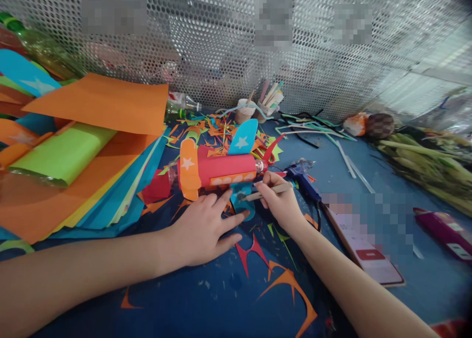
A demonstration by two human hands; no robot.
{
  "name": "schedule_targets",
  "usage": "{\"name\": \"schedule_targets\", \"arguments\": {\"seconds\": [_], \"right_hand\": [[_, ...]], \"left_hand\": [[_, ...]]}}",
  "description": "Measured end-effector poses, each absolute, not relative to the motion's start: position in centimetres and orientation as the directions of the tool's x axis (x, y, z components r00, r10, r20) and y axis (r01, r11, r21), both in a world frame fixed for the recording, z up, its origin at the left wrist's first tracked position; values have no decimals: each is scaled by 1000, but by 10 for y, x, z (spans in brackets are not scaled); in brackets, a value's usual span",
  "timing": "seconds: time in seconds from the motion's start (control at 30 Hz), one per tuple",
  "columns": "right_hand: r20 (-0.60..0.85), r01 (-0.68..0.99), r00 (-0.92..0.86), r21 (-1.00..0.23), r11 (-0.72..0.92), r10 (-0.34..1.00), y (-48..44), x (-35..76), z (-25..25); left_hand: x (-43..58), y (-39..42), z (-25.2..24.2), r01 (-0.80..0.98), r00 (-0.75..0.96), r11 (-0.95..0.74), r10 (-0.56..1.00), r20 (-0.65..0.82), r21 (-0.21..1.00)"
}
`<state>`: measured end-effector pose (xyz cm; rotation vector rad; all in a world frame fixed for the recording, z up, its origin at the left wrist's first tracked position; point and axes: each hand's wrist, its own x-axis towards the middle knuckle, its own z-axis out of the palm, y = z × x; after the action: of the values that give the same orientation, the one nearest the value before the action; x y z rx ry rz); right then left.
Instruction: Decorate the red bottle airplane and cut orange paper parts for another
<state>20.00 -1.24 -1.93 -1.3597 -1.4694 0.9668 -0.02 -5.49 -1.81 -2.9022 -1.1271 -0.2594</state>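
A toy plane made of a bottle wrapped in red paper lies across the middle of the table. It has an orange band with a pale star and two blue paper wings. The near blue wing lies under the fingers of my left hand, which is flat and spread. Pinched in my right hand is a slim beige marker, its tip at a dark patch on that wing. The far blue wing carries a pale star.
Stacked coloured paper and a green-wrapped bottle fill the left. Paper scraps litter the table. Right of my hand lie a blue glue gun and a phone. Cups of sticks stand by a perforated metal screen.
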Motion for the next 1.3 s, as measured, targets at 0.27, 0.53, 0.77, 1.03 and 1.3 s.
{"name": "schedule_targets", "arguments": {"seconds": [0.27, 0.53, 0.77, 1.03, 1.3], "right_hand": [[106, 326, 7, -940, 98, 994, -12, 200, -19], [113, 326, 0, -939, 107, 994, -12, 203, -20], [117, 336, 1, -935, 110, 993, -11, 202, -19], [124, 337, -10, -934, 120, 992, -12, 203, -20], [151, 241, 112, -963, 120, 982, -11, 203, -17]], "left_hand": [[0, -54, -19, 674, 725, -738, 670, 157, 38], [0, -55, -18, 669, 727, -741, 668, 161, 52], [0, -55, -18, 672, 726, -739, 671, 152, 56], [-1, -55, -18, 672, 724, -738, 671, 157, 56], [0, -55, -18, 671, 725, -740, 668, 169, 49]]}}
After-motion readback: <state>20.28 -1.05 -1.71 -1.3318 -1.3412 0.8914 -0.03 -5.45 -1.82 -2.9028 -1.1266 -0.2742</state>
